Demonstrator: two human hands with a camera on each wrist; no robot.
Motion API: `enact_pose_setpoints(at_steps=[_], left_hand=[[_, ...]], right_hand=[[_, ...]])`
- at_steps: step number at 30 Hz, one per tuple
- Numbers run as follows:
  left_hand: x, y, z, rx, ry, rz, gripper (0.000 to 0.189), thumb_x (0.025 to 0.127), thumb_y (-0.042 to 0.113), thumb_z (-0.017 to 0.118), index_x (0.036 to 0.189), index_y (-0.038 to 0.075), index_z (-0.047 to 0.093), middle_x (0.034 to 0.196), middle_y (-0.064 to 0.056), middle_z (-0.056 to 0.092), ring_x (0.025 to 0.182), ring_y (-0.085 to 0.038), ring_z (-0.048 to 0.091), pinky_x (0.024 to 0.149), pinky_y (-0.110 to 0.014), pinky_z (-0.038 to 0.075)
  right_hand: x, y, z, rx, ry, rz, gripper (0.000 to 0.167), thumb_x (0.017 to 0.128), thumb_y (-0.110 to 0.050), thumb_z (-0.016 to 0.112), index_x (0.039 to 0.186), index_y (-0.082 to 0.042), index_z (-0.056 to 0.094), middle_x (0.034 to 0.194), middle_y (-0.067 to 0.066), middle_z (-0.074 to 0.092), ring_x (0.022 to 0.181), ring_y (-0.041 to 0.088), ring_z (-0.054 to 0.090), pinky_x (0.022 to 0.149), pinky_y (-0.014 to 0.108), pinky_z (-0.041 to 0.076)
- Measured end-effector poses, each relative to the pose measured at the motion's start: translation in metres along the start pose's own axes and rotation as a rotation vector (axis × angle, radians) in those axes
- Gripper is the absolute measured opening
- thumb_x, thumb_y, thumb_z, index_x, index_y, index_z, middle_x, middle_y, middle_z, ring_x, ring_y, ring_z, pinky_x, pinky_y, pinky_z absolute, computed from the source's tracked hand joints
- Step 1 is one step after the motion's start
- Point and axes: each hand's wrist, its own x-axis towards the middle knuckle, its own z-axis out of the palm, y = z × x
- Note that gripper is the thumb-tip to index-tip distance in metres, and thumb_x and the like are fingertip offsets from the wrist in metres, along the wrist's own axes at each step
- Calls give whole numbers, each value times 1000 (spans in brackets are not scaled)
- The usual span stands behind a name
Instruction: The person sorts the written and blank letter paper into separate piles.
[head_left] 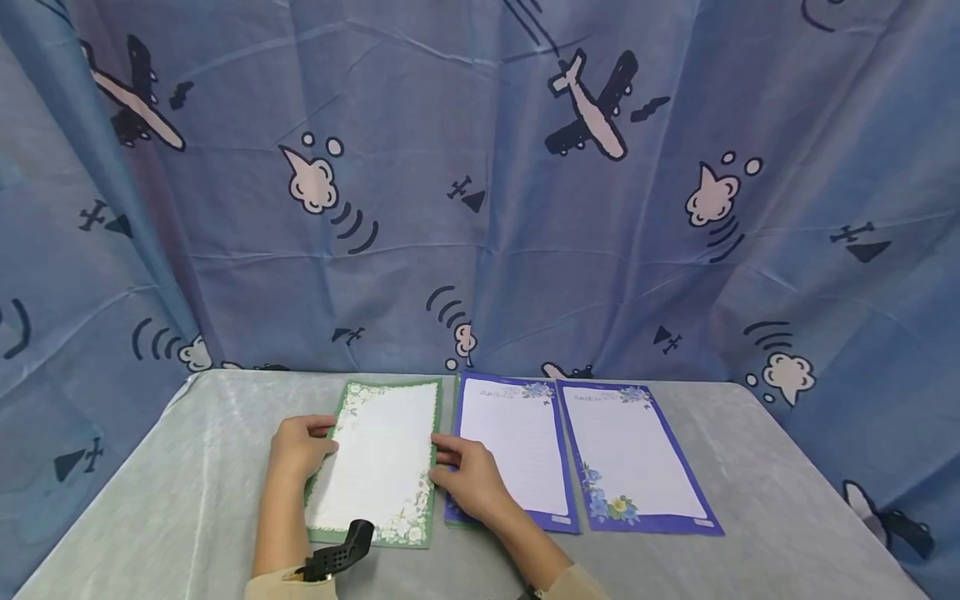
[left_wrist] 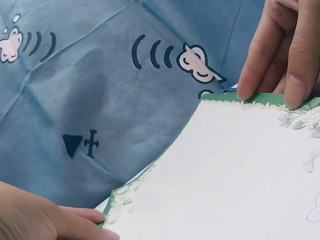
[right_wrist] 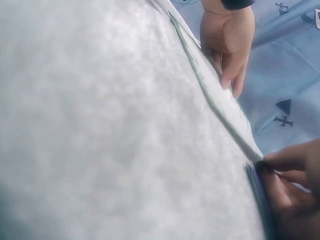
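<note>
"Beige sleeves (head_left: pixel 292 586) enter along the bottom edge, a black wrist device (head_left: pixel 345 554) jutting from the one left of centre."

"Beyond those?"

"Left hand (head_left: pixel 300 446): thumb and fingers pinch the left edge of a green-bordered paper (head_left: pixel 382 462). Right hand (head_left: pixel 468 475): likewise clamped on the paper's right edge."

"Where is that paper?"

"Lower middle of the frame, slightly left, white with flowered corners, over a pale grey table (head_left: pixel 180 517)."

"Beside it?"

"One purple-bordered paper (head_left: pixel 517 450), partly covered by the right hand; next, a second purple paper (head_left: pixel 633 450), right of centre."

"Farthest?"

"Blue curtain (head_left: pixel 420 167) printed with airplanes, filling the upper frame."
</note>
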Motion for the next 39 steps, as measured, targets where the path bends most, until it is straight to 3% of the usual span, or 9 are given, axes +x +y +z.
enact_pose_setpoints(at_steps=[6,13,18,24,29,33,39], left_hand=[[-1,3,0,20,15,11,41,84,-1,70,125,-7,67,118,-29,67,112,-43,62,98,-55,48],[-6,7,1,64,37,-8,41,85,3,72,124,-6,67,118,-27,67,109,-40,62,93,-54,49],[-8,11,0,113,21,6,45,87,10,71,128,-6,64,126,-30,63,118,-45,59,100,-58,45],[-9,18,-2,156,-10,-21,53,91,15,68,135,-10,55,132,-34,58,121,-47,56,104,-60,43],[-8,20,-5,173,-15,-39,55,93,17,65,138,-11,51,140,-36,52,128,-50,51,107,-62,41],[-8,25,-7,174,-5,-31,56,95,19,64,141,-10,50,144,-35,48,132,-51,47,109,-62,40],[-14,41,-12,183,-20,32,57,96,23,64,143,-7,49,144,-34,49,132,-51,48,107,-63,41]], right_hand=[[-1,-2,0,11,35,-15,46,87,0,71,132,8,62,124,25,69,112,36,70,86,33,60],[-2,-15,-6,-83,14,-19,34,91,-6,71,124,3,69,119,22,73,104,32,74,82,35,61],[-2,-24,-18,-76,6,-9,38,90,-12,72,126,1,68,122,20,71,99,29,75,76,31,61],[-4,-30,-38,-116,-9,-43,32,93,-17,71,119,0,72,109,15,75,86,18,72,70,23,57],[-5,-31,-56,-185,-21,-45,32,92,-21,72,118,-1,73,107,12,76,83,15,70,71,26,56],[-5,-32,-69,-256,15,-36,31,92,-22,73,117,-3,74,105,10,77,84,16,69,72,28,55],[-6,-35,-86,-303,111,8,27,90,-21,75,112,-6,76,103,8,77,83,15,69,73,31,55]])
